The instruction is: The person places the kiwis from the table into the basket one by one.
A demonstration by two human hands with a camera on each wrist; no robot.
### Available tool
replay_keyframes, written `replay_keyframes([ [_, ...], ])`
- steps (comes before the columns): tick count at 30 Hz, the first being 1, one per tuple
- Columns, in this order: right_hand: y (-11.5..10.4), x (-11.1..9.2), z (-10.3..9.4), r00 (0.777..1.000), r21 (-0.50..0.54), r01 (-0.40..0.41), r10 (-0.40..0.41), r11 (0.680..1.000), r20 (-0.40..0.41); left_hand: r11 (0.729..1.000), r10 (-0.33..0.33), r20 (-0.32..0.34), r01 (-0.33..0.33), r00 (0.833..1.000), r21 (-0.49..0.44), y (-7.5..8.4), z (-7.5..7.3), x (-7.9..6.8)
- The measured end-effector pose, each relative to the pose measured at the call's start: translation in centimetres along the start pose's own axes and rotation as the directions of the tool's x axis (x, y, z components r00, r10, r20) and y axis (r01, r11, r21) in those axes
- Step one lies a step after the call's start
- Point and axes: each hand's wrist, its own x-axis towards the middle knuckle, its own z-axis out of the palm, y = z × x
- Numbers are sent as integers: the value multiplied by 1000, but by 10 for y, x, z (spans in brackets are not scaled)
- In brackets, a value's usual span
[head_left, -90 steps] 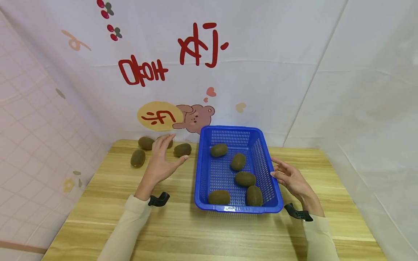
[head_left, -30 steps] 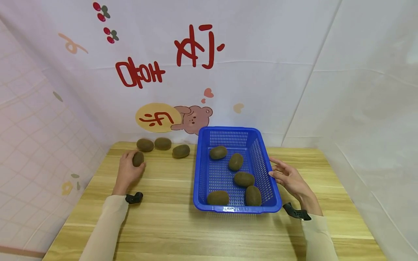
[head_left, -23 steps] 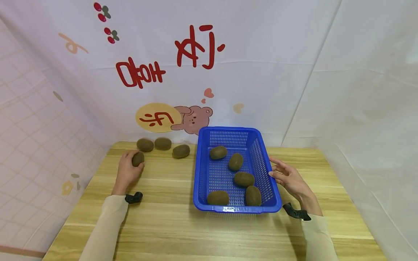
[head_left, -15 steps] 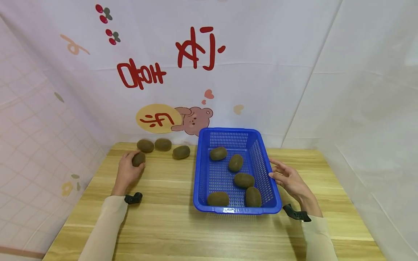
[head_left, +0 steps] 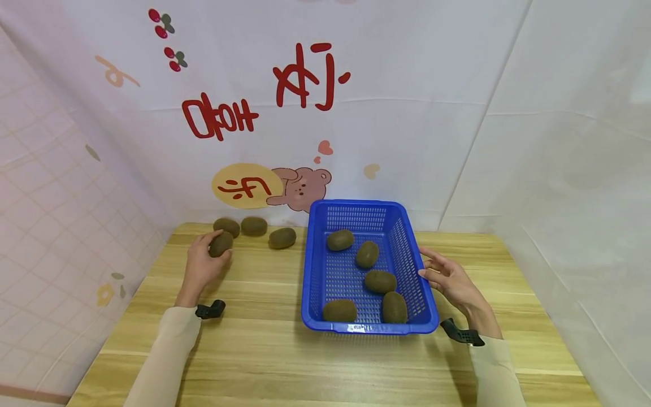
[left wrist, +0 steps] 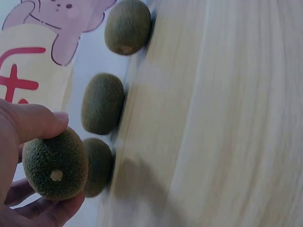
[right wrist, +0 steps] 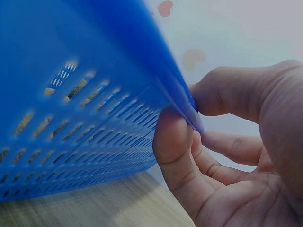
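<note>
My left hand (head_left: pixel 202 264) grips a brown fuzzy kiwi (head_left: pixel 221 244) between thumb and fingers at the left of the table. In the left wrist view this kiwi (left wrist: pixel 56 163) shows its pale stem end and partly covers another kiwi (left wrist: pixel 98 166) behind it. A blue perforated plastic basket (head_left: pixel 370 327) stands right of centre, with several kiwis inside, one of them a kiwi (head_left: pixel 341 311) in the near left corner. My right hand (head_left: pixel 454 282) pinches the basket's right rim; the right wrist view shows thumb and fingers on either side of the rim (right wrist: pixel 177 90).
Along the back edge of the wooden table (head_left: pixel 264 362) lie three more kiwis: one kiwi (head_left: pixel 226 227) just behind the held one, a second kiwi (head_left: pixel 254 226) and a third kiwi (head_left: pixel 282 238) nearer the basket. A printed white cloth (head_left: pixel 407 113) hangs directly behind the table.
My left hand came over to the leftmost kiwi, took hold of it, and has now shifted it slightly right and away from me. My right hand stays on the basket rim.
</note>
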Motion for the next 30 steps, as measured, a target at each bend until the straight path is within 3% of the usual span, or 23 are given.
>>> replay_keyframes([
  [12,1,0,-1,1000,-21,-1,1,1000,-8,995,70,-48,-72,996,-62,27,15,-6],
  [30,2,1,-1,1000,-3,-7,7,1000,-8,980,110,-75,-121,991,-158,66,26,-16],
])
